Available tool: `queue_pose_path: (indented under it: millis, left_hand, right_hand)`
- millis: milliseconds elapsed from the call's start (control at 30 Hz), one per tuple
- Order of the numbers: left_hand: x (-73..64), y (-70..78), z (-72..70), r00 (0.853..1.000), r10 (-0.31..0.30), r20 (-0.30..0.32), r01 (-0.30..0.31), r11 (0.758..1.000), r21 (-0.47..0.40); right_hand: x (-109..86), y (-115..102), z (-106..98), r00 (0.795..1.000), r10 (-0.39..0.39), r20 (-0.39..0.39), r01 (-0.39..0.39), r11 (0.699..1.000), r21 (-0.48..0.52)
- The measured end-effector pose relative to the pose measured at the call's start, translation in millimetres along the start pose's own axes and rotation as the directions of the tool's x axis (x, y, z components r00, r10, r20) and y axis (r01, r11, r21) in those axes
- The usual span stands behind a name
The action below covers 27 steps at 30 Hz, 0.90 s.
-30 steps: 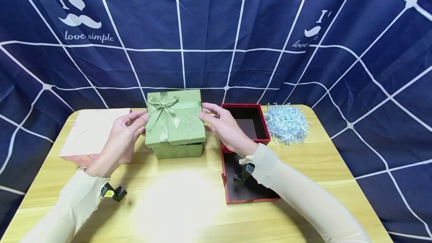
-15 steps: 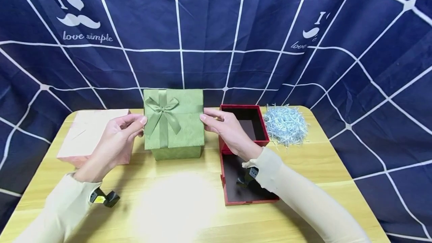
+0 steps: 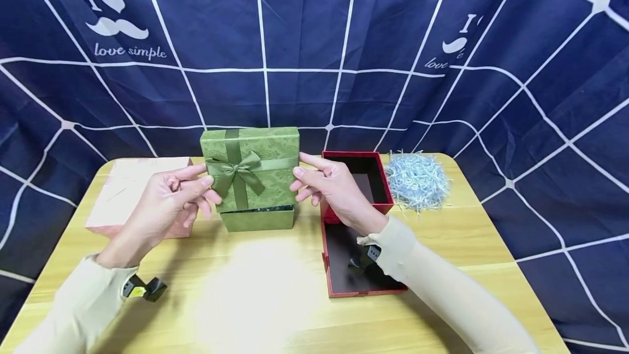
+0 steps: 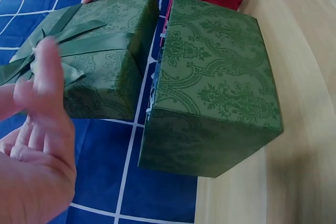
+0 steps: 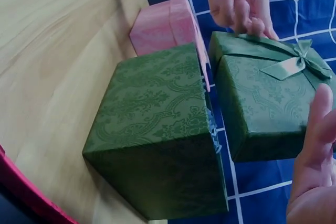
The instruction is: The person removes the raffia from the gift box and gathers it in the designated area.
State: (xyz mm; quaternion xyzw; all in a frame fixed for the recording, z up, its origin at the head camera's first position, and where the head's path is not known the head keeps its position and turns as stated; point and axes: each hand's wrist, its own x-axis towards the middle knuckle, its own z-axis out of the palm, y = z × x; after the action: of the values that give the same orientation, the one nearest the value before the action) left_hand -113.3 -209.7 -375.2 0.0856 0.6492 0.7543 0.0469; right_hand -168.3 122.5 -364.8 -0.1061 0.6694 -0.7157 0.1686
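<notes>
Both hands hold the green box lid (image 3: 255, 171), which has a ribbon bow, by its opposite sides. My left hand (image 3: 162, 204) pinches the left edge with thumb and fingertips. On the other edge, my right hand (image 3: 339, 190) pinches with its lower fingers loosely bent. The lid is tilted, its bow side facing me, over the patterned green box (image 3: 257, 220). Both wrist views show a gap between lid and box. Bluish shredded filling (image 5: 212, 132) peeks out at the box's opening in the right wrist view; most of the inside is hidden.
A pink box (image 3: 132, 190) stands at the left, partly behind the left forearm. Right of centre are an uncovered red box (image 3: 385, 179) and its dark-lined red lid (image 3: 339, 266). A heap of pale blue paper shreds (image 3: 417, 179) lies at the back right.
The green lid has come up from the box and tipped so its top faces me more. Both hands moved with it; the left hand shifted slightly left. The red and pink boxes stayed put.
</notes>
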Motion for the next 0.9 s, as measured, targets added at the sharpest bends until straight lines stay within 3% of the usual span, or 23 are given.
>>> queue_pose_path:
  millis: [200,267,433,567,667,733,900]
  left_hand:
    - [-3.9,3.6,-3.5,0.998,0.017,0.068,-0.023,0.995,0.094]
    - [-5.2,4.4,-5.1,0.998,0.032,0.057,-0.038,0.994,0.107]
    - [-8.9,4.5,-8.6,0.996,0.089,0.01,-0.089,0.995,0.047]
    - [-11.3,4.0,-6.5,0.992,0.127,-0.004,-0.127,0.99,-0.064]
    - [-11.0,4.8,-3.6,0.991,0.133,-0.019,-0.134,0.983,-0.126]
    - [-10.1,5.7,-1.9,0.991,0.126,-0.04,-0.13,0.984,-0.121]
    - [-9.5,6.2,1.7,0.984,0.081,-0.159,-0.096,0.991,-0.089]
  right_hand:
    - [-3.0,-2.4,-1.3,0.997,0.005,0.071,-0.007,0.999,0.031]
    - [-3.8,-3.4,-1.8,0.995,-0.003,0.095,-0.002,0.998,0.056]
    - [-5.8,-5.3,0.3,0.991,-0.031,0.128,0.014,0.992,0.127]
    - [-8.5,-4.9,3.5,0.988,-0.052,0.144,0.023,0.979,0.202]
    - [-11.5,-3.7,5.5,0.993,-0.05,0.111,0.027,0.98,0.199]
    - [-13.8,-2.6,8.1,0.997,-0.038,0.073,0.024,0.982,0.185]
    - [-17.7,3.5,14.6,1.0,-0.019,-0.003,0.02,0.986,0.168]
